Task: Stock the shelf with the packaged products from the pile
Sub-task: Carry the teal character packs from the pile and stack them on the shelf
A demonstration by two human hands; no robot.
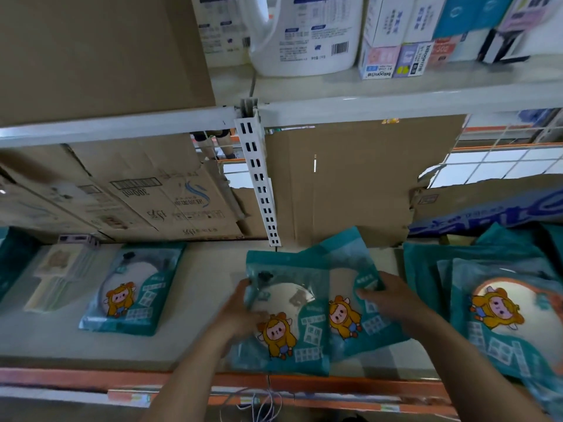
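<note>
A teal plastic package printed with a yellow cartoon figure (292,330) lies near the front edge of the pale shelf (207,300), its left side gripped by the left hand (240,312). The right hand (393,300) pinches a second matching package (365,339), which the first overlaps. The pile of packages (502,315) sits at the right end, and a lone package (134,293) lies toward the left.

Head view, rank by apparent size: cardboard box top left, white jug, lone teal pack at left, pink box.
1. cardboard box
2. white jug and lone teal pack: about alike; jug cropped by frame
3. pink box
</note>
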